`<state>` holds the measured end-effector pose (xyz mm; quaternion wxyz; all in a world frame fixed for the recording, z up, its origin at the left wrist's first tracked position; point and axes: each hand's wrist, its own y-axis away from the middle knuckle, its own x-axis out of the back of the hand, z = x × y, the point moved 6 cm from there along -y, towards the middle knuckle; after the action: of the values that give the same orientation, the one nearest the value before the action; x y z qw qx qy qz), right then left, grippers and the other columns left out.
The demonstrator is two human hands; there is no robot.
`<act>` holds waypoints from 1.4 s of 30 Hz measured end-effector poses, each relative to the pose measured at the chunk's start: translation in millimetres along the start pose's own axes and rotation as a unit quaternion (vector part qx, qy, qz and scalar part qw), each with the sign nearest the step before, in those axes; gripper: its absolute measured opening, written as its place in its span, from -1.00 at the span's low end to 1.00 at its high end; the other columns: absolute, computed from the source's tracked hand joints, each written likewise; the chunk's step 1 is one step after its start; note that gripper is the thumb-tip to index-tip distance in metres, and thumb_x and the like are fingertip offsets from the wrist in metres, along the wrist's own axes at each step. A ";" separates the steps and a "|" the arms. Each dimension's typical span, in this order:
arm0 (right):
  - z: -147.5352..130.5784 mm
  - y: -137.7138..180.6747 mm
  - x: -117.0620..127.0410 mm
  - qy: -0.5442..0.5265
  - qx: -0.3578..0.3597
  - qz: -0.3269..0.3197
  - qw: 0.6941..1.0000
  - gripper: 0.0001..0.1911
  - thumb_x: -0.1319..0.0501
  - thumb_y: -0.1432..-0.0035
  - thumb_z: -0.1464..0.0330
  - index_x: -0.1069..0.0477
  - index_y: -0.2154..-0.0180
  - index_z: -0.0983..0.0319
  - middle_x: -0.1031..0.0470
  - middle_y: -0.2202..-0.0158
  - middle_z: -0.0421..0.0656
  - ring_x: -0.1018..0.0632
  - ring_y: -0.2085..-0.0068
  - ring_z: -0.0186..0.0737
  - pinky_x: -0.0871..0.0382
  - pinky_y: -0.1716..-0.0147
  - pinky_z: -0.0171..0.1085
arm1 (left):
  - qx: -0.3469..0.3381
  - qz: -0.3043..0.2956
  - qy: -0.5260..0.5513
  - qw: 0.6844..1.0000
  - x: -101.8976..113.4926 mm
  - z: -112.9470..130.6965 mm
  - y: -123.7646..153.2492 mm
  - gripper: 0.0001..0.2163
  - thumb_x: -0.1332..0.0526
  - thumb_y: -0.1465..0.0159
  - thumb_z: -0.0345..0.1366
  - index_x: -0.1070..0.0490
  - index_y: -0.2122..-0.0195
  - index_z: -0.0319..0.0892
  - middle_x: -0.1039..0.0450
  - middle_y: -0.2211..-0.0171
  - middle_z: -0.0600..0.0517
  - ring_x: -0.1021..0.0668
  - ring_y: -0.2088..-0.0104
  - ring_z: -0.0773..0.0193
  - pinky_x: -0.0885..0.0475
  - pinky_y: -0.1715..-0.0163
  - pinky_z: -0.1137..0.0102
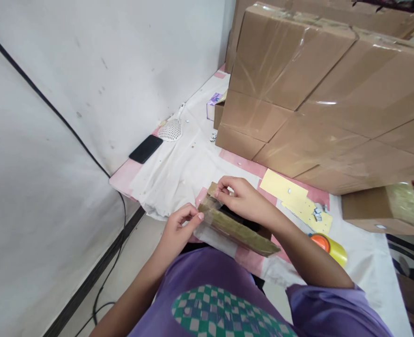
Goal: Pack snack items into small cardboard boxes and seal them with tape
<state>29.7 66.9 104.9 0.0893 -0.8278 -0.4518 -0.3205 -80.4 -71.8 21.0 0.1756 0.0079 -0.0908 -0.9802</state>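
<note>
A small brown cardboard box (pixel 240 233) with shiny tape along its side lies at the table's front edge, close to my body. Its top shows a dark gap, partly covered by my right hand and wrist. A strip of clear tape (pixel 211 202) shows at the box's left end, between my hands. My left hand (pixel 183 222) pinches at the left corner, thumb and forefinger together where the tape is. Just above that end, my right hand (pixel 239 195) is closed in a pinch at the strip. How much tape sits between the fingertips is hard to see.
Large taped cardboard boxes (pixel 319 103) stack along the back right. A yellow tape roll (pixel 333 250) lies right of my forearm, near yellow paper (pixel 284 187). A black phone (pixel 146 149) and white slotted scoop (pixel 172 129) lie by the wall. Another box (pixel 365 210) sits far right.
</note>
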 end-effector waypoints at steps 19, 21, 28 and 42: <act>-5.8 -2.5 0.0 -0.006 0.016 -0.018 1.000 -0.83 -0.12 -0.30 0.47 -0.36 0.38 0.24 -0.41 0.31 -0.19 -0.43 0.22 -0.25 -0.24 0.20 -0.27 | 0.059 -0.003 0.037 0.998 -3.2 8.6 -0.2 -0.69 -0.29 -0.27 -0.05 -0.37 0.48 -0.15 -0.62 -0.01 -0.11 -0.65 0.05 0.02 -0.58 0.14 0.21; -1.5 -5.7 0.0 0.021 0.016 -0.013 1.000 -0.82 -0.11 -0.30 0.49 -0.35 0.38 0.23 -0.40 0.29 -0.18 -0.43 0.20 -0.24 -0.24 0.18 -0.26 | 0.067 0.003 0.043 0.997 -5.7 4.5 -3.8 -0.67 -0.29 -0.26 -0.04 -0.35 0.49 -0.15 -0.65 0.06 -0.11 -0.66 0.09 0.04 -0.57 0.23 0.27; 30.3 -21.7 -9.8 0.068 -0.001 -0.007 0.998 -0.78 -0.06 -0.38 0.42 -0.23 0.38 0.19 -0.34 0.28 -0.20 -0.41 0.23 -0.24 -0.25 0.19 -0.26 | 0.072 0.041 0.034 0.996 -8.8 -6.0 -21.8 -0.66 -0.31 -0.20 -0.03 -0.32 0.50 -0.17 -0.61 0.01 -0.16 -0.67 0.28 0.15 -0.46 0.40 0.40; 57.7 -43.9 -14.8 0.125 -0.009 -0.020 0.992 -0.80 -0.08 -0.37 0.43 -0.25 0.37 0.20 -0.36 0.28 -0.16 -0.41 0.25 -0.23 -0.26 0.19 -0.26 | 0.082 0.058 -0.119 0.988 -7.6 -7.1 -39.6 -0.76 -0.22 -0.23 -0.10 -0.37 0.50 -0.12 -0.47 0.70 0.13 -0.55 0.60 0.26 -0.35 0.47 0.44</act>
<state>14.6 107.2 44.7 0.1317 -0.7727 -0.4505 -0.4273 -86.6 -33.9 6.7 0.2184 -0.1002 -0.1913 -0.9517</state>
